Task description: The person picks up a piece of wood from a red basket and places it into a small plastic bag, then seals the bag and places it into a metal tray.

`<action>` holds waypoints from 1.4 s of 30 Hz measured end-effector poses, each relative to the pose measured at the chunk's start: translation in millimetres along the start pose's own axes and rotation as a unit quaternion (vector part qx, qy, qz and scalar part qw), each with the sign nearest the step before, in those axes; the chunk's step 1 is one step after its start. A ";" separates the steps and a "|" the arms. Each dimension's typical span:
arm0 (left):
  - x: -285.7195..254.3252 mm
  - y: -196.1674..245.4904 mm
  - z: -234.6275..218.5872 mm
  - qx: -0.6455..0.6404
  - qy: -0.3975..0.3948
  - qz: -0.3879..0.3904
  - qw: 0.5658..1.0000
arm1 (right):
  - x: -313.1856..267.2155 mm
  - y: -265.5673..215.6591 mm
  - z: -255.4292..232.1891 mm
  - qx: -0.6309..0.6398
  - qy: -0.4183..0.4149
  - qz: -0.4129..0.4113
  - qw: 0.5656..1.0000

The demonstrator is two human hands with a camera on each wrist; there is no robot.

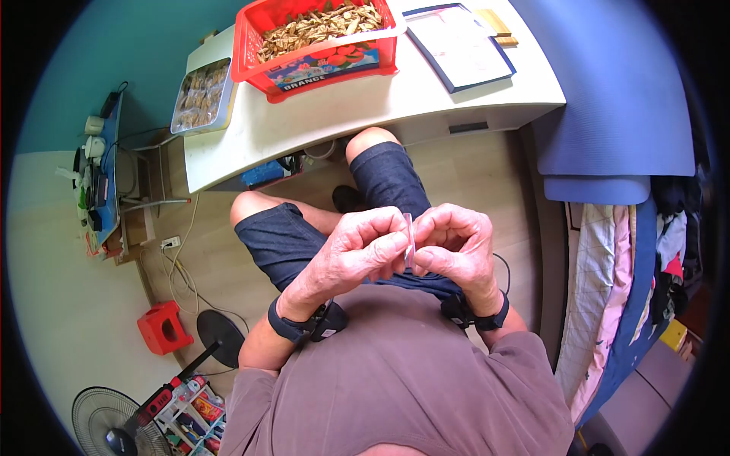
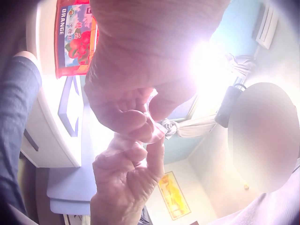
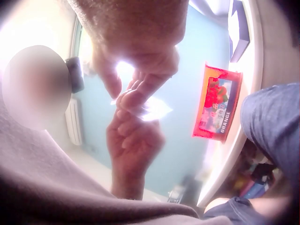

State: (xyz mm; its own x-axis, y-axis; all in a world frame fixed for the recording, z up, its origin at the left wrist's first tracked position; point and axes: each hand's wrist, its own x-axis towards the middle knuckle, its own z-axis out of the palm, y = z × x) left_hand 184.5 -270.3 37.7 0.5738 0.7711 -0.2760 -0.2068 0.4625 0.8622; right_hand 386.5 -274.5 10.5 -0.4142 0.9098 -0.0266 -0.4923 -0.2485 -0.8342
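Pinching a small clear packet (image 1: 408, 239) — plastic, seemingly — both hands' fingers (image 1: 391, 247) grip it.

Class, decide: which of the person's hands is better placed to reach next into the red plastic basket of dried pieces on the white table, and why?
Probably the left hand: the red plastic basket sits ahead and left. Both it and the right hand pinch the small clear plastic bag, so one must release.

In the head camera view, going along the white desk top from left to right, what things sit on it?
Metal tray of snacks → red basket, filled with dried pieces and labelled ORANGE → blue-edged board → small wooden blocks at the far right corner.
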 end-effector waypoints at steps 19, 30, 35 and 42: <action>-2.4 -2.5 2.0 -0.010 -0.002 0.023 1.000 | -1.7 -0.3 2.9 0.027 -0.017 -0.012 0.999; -3.8 -1.9 1.7 -0.011 0.001 0.012 1.000 | -1.0 0.9 2.2 0.029 -0.016 -0.009 0.999; -3.4 -4.2 1.1 -0.015 -0.001 0.014 1.000 | -0.8 1.4 1.6 0.024 -0.013 -0.009 1.000; -2.8 -2.0 1.6 -0.032 -0.002 -0.006 0.999 | -1.8 3.1 0.2 0.026 -0.008 -0.009 1.000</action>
State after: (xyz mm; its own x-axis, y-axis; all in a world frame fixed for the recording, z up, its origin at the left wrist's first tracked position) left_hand 184.6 -274.0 37.4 0.5799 0.7636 -0.2839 -0.2509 0.4989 0.8295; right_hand 385.5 -277.0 8.1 -0.4159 0.9094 -0.0028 -0.5394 -0.2492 -0.8043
